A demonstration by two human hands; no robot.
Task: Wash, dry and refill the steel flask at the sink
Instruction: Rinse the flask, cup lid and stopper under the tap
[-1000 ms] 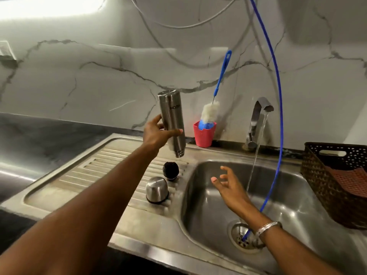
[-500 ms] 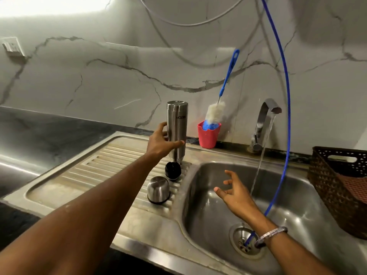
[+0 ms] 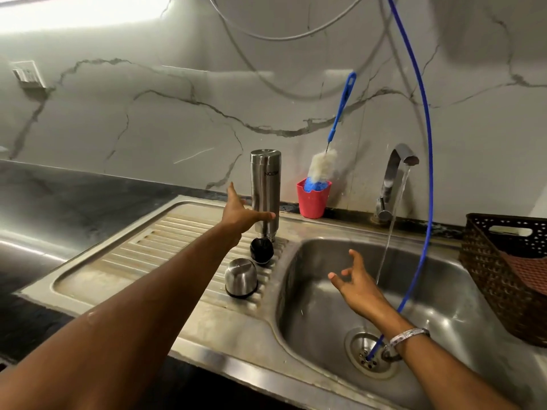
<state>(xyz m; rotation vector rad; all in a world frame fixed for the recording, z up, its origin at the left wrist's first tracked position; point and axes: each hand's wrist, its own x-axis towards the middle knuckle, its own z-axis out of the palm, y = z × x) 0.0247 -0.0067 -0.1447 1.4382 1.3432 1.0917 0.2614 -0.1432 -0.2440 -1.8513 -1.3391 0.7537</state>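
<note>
Left hand is spread beside the inverted steel flask, thumb touching it; right hand is held loosely spread over the sink.

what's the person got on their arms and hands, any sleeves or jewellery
Both forearms are bare, with no sleeves in view. The right hand has a silvery metal bangle at its wrist. The left hand shows no ring, watch or glove. Small wet droplets glint on the left forearm.
</note>
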